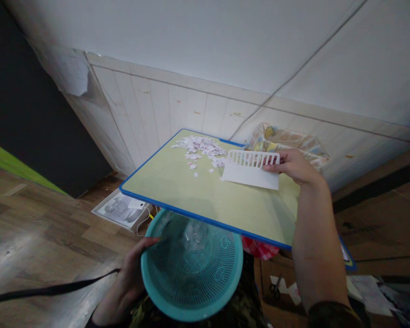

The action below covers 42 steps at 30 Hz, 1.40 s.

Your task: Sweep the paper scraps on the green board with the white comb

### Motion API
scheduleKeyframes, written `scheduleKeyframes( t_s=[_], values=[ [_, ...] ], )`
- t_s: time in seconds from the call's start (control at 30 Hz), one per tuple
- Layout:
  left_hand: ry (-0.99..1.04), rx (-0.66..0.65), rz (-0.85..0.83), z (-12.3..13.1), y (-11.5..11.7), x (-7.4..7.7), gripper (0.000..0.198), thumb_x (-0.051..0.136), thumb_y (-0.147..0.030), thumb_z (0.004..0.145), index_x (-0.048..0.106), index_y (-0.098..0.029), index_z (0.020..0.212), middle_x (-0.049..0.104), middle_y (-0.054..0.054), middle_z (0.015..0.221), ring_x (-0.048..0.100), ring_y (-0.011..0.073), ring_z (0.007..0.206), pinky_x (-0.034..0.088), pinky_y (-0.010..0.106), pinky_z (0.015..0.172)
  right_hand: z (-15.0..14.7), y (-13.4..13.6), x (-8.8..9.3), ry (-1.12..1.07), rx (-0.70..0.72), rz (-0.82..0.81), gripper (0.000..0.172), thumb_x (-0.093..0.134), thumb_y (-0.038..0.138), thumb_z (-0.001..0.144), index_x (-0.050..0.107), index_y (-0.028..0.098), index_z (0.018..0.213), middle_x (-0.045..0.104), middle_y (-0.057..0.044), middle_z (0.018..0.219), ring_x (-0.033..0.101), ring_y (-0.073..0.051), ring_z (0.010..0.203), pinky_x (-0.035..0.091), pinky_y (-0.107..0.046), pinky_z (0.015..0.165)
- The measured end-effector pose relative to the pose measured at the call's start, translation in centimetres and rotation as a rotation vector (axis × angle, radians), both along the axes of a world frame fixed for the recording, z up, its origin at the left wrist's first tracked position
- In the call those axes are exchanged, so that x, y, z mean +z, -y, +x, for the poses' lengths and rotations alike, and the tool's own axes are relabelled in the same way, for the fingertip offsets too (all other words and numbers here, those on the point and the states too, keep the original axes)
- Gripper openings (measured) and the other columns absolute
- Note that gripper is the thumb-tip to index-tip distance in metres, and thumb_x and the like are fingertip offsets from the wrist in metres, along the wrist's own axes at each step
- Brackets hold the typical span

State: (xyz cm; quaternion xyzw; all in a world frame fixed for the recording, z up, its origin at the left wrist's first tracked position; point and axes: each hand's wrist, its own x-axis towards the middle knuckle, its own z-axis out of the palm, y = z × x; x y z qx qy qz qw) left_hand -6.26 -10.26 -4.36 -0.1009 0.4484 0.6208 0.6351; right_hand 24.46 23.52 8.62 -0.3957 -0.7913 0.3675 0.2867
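Note:
My left hand [136,259] is closed on the left rim of a round turquoise plastic basket [191,314], which it holds tilted below the table's front edge. Some clear, crumpled-looking plastic [195,234] lies inside the basket. In my right hand [294,166] is a white flat plastic piece with a row of slots [251,175], gripped at its right end, fingers partly behind it. It stands over the pale yellow tabletop [177,182], close to a heap of small torn paper scraps [205,148]. A few scraps lie loose in front of the heap.
A basket with a patterned cloth lining [294,141] stands behind the table by the wall. A white box [121,209] sits on the floor at left. Scissors [276,289] lie at lower right. Red checked cloth [259,248] shows under the table. A cable [294,75] runs down the wall.

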Motion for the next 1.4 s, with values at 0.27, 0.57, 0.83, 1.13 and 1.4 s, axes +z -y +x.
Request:
scheduleKeyframes(
  t_s=[0.27,0.57,0.83,1.13,1.4],
  values=[
    [-0.078,0.014,-0.066,0.3,0.0,1.6,0.019,0.067,-0.004,0.078,0.074,-0.014,0.063,0.077,0.007,0.053,0.072,0.0214,0.046,0.060,0.028,0.049,-3.0,0.3,-1.6,-0.176,-0.001,0.006,0.038,0.093,0.042,0.058,0.083,0.016,0.085,0.080,-0.006,0.084,0.070,-0.023,0.072,0.055,-0.034,0.065],
    [-0.087,0.053,-0.083,0.2,0.1,1.4,0.020,0.066,-0.003,0.079,0.076,-0.012,0.064,0.079,0.011,0.056,0.073,0.0223,0.047,0.061,0.029,0.050,-6.2,1.8,-2.8,-0.114,0.110,0.045,0.035,0.090,0.045,0.061,0.081,0.016,0.080,0.076,-0.004,0.076,0.069,-0.025,0.071,0.054,-0.035,0.065],
    [-0.112,0.032,-0.058,0.2,0.5,1.1,0.022,0.066,-0.005,0.082,0.078,-0.011,0.064,0.078,0.010,0.056,0.072,0.0211,0.048,0.061,0.028,0.050,-6.7,1.7,-3.4,-0.160,0.094,0.032,0.040,0.090,0.049,0.062,0.081,0.015,0.082,0.077,-0.005,0.077,0.069,-0.023,0.070,0.054,-0.035,0.068],
    [-0.133,0.021,-0.029,-0.2,0.7,-0.1,0.015,0.072,-0.007,0.079,0.079,-0.014,0.069,0.079,0.007,0.060,0.072,0.0208,0.050,0.063,0.029,0.053,-6.3,2.1,-2.6,-0.205,0.091,-0.040,0.044,0.094,0.048,0.055,0.082,0.017,0.083,0.080,-0.007,0.083,0.071,-0.024,0.074,0.056,-0.036,0.070],
    [-0.136,0.031,-0.013,0.1,1.1,0.2,0.019,0.068,-0.010,0.087,0.081,-0.010,0.074,0.081,0.009,0.064,0.075,0.0220,0.055,0.064,0.031,0.058,-7.5,2.4,-3.6,-0.189,0.129,-0.021,0.044,0.091,0.052,0.061,0.081,0.015,0.083,0.077,-0.005,0.078,0.069,-0.023,0.070,0.054,-0.035,0.067]
  ],
)
